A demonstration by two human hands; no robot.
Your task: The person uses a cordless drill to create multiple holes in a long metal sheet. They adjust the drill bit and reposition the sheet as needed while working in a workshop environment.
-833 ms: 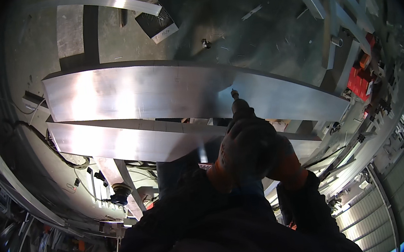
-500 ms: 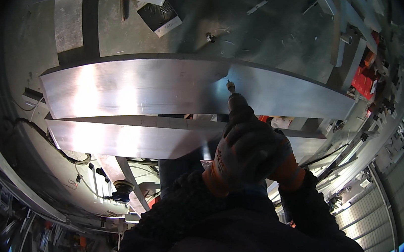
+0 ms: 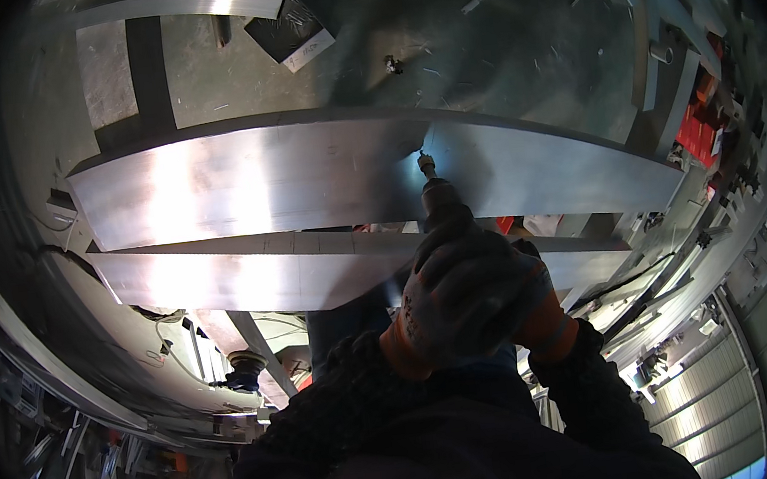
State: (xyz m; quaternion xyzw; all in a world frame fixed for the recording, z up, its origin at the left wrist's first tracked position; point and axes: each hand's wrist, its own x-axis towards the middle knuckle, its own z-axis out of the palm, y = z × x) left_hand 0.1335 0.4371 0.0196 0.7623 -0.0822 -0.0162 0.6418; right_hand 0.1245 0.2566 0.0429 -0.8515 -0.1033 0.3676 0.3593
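A broad sheet-metal panel (image 3: 282, 180) spans just beyond the grip, a second metal strip (image 3: 246, 274) beneath it. Both gloved hands, left hand (image 3: 452, 303) and right hand (image 3: 528, 303), clench a power drill (image 3: 441, 204), hiding its body; its bit (image 3: 424, 161) touches the panel's seam.

Hands (image 3: 470, 291) in grey knit gloves with orange cuffs; dark fleece sleeves (image 3: 345, 395); dark jacket bearing small pale lettering.
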